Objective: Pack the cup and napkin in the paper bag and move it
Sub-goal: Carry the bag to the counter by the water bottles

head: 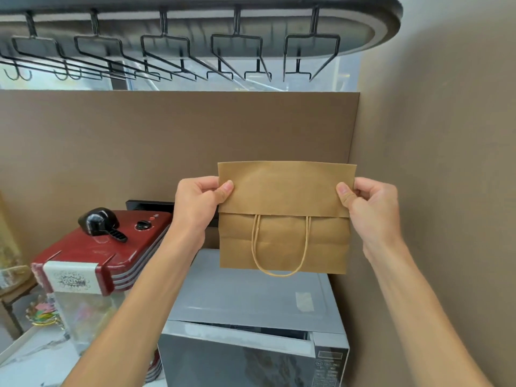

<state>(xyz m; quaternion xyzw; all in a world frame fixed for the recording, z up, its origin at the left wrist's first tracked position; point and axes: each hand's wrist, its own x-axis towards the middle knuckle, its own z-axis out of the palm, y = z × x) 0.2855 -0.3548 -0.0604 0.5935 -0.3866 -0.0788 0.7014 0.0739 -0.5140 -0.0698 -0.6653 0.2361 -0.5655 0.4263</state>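
Brown kraft paper, held up flat in mid-air: the bag [284, 219] is folded shut and hangs between both hands, above the microwave [251, 303]. Left hand [195, 205] pinches the left edge, thumb on the front face; right hand [371, 208] pinches the right edge the same way. The grips sit level, on the folded-over flap, so the bag's long axis runs side to side from hand to hand, neither hand nearer. The twine handle [280, 247] dangles down the front, so the mouth looks to point downward. No cup or napkin in sight. Next, I'd judge, the bag must be turned over and spread open before anything goes in.
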